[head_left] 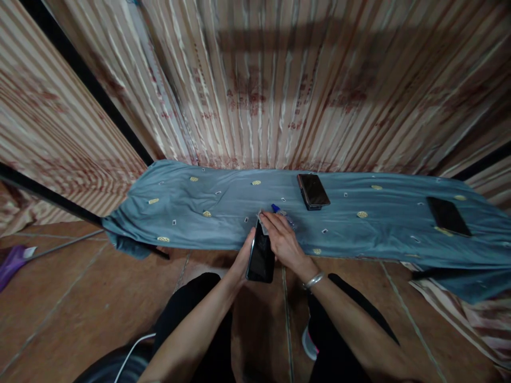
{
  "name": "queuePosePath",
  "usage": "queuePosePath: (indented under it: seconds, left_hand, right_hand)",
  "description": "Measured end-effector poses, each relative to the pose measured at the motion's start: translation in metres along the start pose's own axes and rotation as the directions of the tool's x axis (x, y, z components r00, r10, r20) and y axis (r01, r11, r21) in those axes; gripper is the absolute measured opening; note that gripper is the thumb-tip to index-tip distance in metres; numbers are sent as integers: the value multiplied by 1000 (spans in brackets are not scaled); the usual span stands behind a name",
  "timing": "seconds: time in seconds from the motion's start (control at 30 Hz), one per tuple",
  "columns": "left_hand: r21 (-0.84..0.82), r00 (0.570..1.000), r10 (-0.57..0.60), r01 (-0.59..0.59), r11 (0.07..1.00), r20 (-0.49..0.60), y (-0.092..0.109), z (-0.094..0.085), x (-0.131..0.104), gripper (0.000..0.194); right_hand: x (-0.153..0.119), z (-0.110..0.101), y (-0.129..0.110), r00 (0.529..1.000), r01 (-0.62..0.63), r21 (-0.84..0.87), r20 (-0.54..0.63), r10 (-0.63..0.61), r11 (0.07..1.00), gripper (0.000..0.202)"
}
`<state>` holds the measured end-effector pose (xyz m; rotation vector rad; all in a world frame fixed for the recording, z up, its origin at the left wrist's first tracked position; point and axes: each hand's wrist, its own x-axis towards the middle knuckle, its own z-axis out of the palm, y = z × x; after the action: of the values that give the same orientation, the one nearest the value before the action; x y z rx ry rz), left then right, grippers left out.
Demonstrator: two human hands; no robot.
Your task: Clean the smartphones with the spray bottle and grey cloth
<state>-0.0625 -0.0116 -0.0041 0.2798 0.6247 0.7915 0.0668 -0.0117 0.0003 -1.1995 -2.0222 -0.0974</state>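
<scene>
A dark smartphone (261,260) is held over the near edge of the blue cloth. My left hand (243,252) grips it along its left side. At its upper end my right hand (282,238) presses a small pale wipe or tissue (263,227) against the screen, fingers together. Just beyond the right hand lies a small clear bottle (285,215) with a blue cap (275,208), partly hidden by the fingers. A stack of phones (315,190) rests on the cloth farther right.
The blue patterned cloth (223,197) covers a long, narrow surface. Another dark phone or tablet (449,216) lies at its right end. A striped curtain (255,96) hangs behind, with black poles (91,80) at the sides. A purple broom head (11,266) is on the tiled floor at left.
</scene>
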Motion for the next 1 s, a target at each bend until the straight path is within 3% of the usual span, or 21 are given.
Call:
queuePosePath:
  seconds: [0.17,0.4,0.7,1.0]
  left_hand:
    - [-15,992,-41,39,999,-119,14,9,-15,46]
    - [-35,998,-16,14,999,-62,24,22,-45,48]
    - [72,998,-12,16,997,-61,10,25,-70,51]
    - [71,996,18,-12,997,-85,0,15,-70,46]
  right_hand:
    - [3,-2,5,1000,5,-55,-20,-6,998,46]
    - [13,-8,-12,999,3,-32,-35,-5,999,43]
    - [-3,-15,-45,999,-5,16,-51,6,1000,51]
    - [-18,-10,-59,998,-31,105,-47,36,994,52]
